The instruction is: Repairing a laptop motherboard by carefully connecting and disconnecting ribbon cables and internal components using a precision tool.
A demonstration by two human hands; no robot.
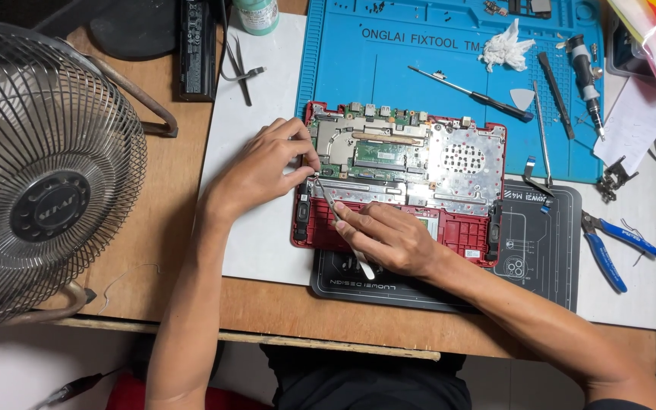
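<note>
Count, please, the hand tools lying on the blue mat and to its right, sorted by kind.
Screwdrivers: 2, a slim one and a thick one
Flat pry bars: 2, dark and thin metal
Triangular pick: 1
Blue-handled pliers: 1
Total: 6

L hand (263, 168) w/ pinched grip, R hand (385, 237) curled in closed grip, forearms converging.

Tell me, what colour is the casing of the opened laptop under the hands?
Red. The laptop casing shows best in the head view, along its lower edge and corners.
</note>
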